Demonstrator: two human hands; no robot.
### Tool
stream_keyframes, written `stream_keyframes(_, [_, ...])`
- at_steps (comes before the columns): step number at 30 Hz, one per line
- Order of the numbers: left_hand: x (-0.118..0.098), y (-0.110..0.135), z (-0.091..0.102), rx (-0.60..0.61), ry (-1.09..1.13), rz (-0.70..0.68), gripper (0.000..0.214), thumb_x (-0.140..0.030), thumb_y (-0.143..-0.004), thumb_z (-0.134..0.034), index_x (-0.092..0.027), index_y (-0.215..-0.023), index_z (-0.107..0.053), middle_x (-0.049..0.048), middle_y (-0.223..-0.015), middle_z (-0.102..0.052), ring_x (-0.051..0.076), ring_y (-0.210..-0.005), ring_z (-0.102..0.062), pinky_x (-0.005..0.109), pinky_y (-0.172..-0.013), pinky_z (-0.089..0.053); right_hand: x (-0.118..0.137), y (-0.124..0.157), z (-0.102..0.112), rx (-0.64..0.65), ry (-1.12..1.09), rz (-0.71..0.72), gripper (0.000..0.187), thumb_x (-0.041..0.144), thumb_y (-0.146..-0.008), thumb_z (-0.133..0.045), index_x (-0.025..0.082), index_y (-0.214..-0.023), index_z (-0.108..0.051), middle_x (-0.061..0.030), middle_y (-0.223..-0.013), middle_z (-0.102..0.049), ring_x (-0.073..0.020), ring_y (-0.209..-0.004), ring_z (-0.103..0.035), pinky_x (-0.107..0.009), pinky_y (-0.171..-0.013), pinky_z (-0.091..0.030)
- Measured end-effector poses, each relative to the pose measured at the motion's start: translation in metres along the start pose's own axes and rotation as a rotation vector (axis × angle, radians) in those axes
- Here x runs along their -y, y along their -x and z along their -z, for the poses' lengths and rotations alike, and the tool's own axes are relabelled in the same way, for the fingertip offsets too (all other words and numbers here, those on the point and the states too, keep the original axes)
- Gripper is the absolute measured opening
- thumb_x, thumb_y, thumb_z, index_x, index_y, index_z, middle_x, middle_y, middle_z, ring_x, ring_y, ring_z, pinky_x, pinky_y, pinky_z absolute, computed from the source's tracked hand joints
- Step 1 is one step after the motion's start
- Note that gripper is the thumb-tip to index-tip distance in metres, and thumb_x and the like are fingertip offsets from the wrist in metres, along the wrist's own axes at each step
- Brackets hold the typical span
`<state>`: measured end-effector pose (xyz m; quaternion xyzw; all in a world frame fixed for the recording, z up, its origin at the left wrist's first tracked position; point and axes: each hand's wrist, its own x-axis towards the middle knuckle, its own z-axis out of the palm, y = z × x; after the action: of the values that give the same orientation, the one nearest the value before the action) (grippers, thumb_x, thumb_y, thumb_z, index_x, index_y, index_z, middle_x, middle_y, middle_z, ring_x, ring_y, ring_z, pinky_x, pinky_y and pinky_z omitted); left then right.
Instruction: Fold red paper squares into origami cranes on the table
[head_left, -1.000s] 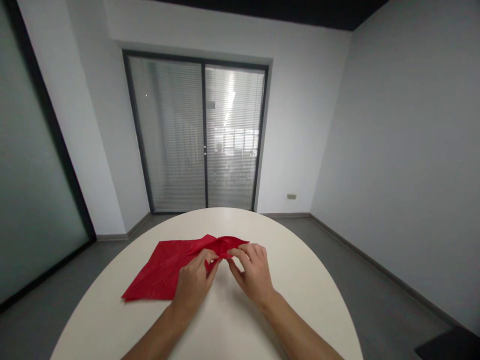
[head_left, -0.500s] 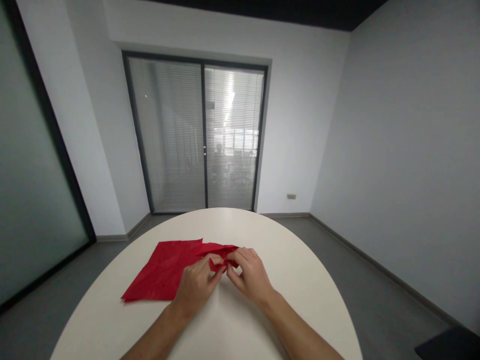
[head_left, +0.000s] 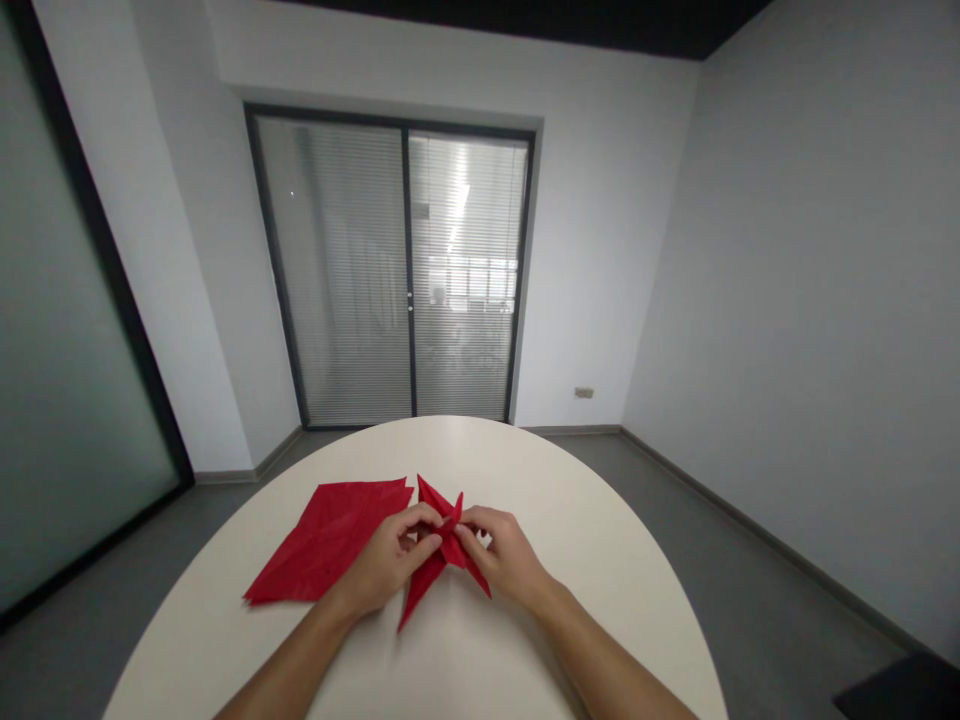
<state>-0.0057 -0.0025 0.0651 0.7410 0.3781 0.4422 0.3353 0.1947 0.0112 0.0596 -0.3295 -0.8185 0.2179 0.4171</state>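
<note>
Between my two hands is a piece of folded red paper (head_left: 427, 578) with several pointed corners sticking out, held just above the round table. My left hand (head_left: 394, 555) pinches it near its middle from the left, thumb and fingers together. From the right, my right hand (head_left: 504, 550) pinches the same middle part between thumb and fingers. The fingertips partly hide the paper's centre. Left of my left hand, flat on the table, lies a stack of red paper sheets (head_left: 330, 540) with creases in it; my left forearm and hand cover its near right edge.
The round cream table (head_left: 600, 620) spreads under both forearms. Beyond it stand glass doors (head_left: 337, 280) with blinds and a white wall with a socket (head_left: 583, 393). A dark object (head_left: 900, 690) sits on the floor at the lower right.
The red paper in my hands has turned, and its points now spread out to the front and back. My hands stay close together. The stack lies as before.
</note>
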Motion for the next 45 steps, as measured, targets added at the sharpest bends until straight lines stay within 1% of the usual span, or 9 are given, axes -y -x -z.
stream_keyframes(4, [-0.003, -0.001, 0.005, 0.091, 0.036, 0.065, 0.012, -0.027, -0.084, -0.061, -0.018, -0.09, -0.066, 0.0049, -0.092, -0.069, 0.019, -0.087, -0.063, 0.027, -0.077, -0.048, 0.001, 0.0, 0.0, 0.003, 0.013, -0.014, 0.017, 0.019, -0.091, -0.054, 0.021, -0.094, -0.07, -0.0015, -0.085, -0.072, -0.0151, -0.075, -0.062, -0.025, -0.071, -0.044])
stream_keyframes(9, [-0.001, 0.0, -0.006, 0.055, -0.123, 0.03, 0.004, -0.021, -0.082, -0.06, -0.018, -0.079, -0.061, 0.0007, -0.079, -0.065, 0.015, -0.072, -0.058, 0.024, -0.065, -0.043, -0.002, 0.002, -0.002, 0.017, 0.023, -0.004, 0.014, 0.008, -0.073, -0.061, 0.019, -0.082, -0.065, 0.0011, -0.077, -0.068, -0.0139, -0.071, -0.058, -0.025, -0.07, -0.043])
stream_keyframes(17, [0.001, 0.005, -0.028, -0.211, -0.221, -0.072, 0.008, -0.023, -0.09, -0.054, -0.02, -0.084, -0.059, 0.0013, -0.082, -0.064, 0.015, -0.072, -0.06, 0.025, -0.064, -0.047, -0.004, 0.0, -0.004, -0.087, -0.161, -0.057, 0.01, 0.012, -0.074, -0.057, 0.02, -0.07, -0.051, 0.0027, -0.069, -0.061, -0.0132, -0.065, -0.055, -0.025, -0.065, -0.043])
stream_keyframes(22, [0.006, 0.005, -0.036, -0.293, -0.104, -0.073, 0.006, -0.025, -0.09, -0.055, -0.02, -0.087, -0.056, 0.0022, -0.088, -0.063, 0.016, -0.079, -0.064, 0.028, -0.071, -0.055, -0.005, 0.001, -0.013, -0.164, -0.221, -0.077, 0.015, 0.011, -0.069, -0.056, 0.022, -0.07, -0.046, 0.0037, -0.067, -0.058, -0.0128, -0.063, -0.051, -0.025, -0.062, -0.04])
stream_keyframes(27, [0.006, 0.003, -0.039, -0.257, 0.093, 0.023, 0.016, -0.026, -0.084, -0.063, -0.02, -0.097, -0.056, 0.0043, -0.1, -0.064, 0.018, -0.089, -0.067, 0.029, -0.074, -0.057, -0.006, -0.001, -0.012, -0.195, -0.351, -0.077, 0.02, 0.01, -0.068, -0.056, 0.022, -0.081, -0.047, 0.0043, -0.075, -0.055, -0.0121, -0.065, -0.047, -0.024, -0.06, -0.038])
stream_keyframes(30, [0.008, 0.002, -0.04, -0.217, 0.155, 0.044, 0.019, -0.026, -0.082, -0.064, -0.02, -0.099, -0.056, 0.0051, -0.103, -0.065, 0.019, -0.092, -0.067, 0.03, -0.077, -0.056, -0.006, -0.003, -0.007, -0.123, -0.37, -0.089, 0.02, 0.011, -0.073, -0.058, 0.02, -0.091, -0.056, 0.0023, -0.081, -0.059, -0.0129, -0.069, -0.05, -0.025, -0.065, -0.04])
stream_keyframes(33, [0.011, 0.001, -0.04, -0.202, 0.173, 0.049, 0.015, -0.025, -0.082, -0.063, -0.019, -0.095, -0.057, 0.0041, -0.096, -0.066, 0.018, -0.089, -0.067, 0.03, -0.078, -0.055, -0.009, -0.003, -0.004, -0.067, -0.387, -0.132, 0.006, 0.022, -0.081, -0.062, 0.018, -0.084, -0.061, 0.0004, -0.078, -0.061, -0.0135, -0.069, -0.052, -0.026, -0.065, -0.041])
stream_keyframes(37, [0.01, 0.001, -0.04, -0.222, 0.103, 0.031, 0.01, -0.02, -0.08, -0.06, -0.019, -0.09, -0.058, 0.003, -0.09, -0.066, 0.018, -0.084, -0.065, 0.031, -0.078, -0.055, -0.013, -0.002, -0.004, -0.028, -0.428, -0.161, 0.022, 0.038, -0.087, -0.065, 0.017, -0.086, -0.062, -0.0013, -0.079, -0.063, -0.0141, -0.069, -0.053, -0.027, -0.065, -0.041])
stream_keyframes(45, [0.006, 0.004, -0.043, -0.137, 0.118, 0.087, 0.008, -0.025, -0.083, -0.06, -0.02, -0.081, -0.054, -0.0004, -0.076, -0.06, 0.014, -0.068, -0.059, 0.025, -0.065, -0.049, -0.01, -0.005, -0.004, 0.017, -0.559, -0.178, 0.023, 0.034, -0.08, -0.072, 0.019, -0.085, -0.056, 0.003, -0.074, -0.06, -0.011, -0.062, -0.049, -0.023, -0.059, -0.037])
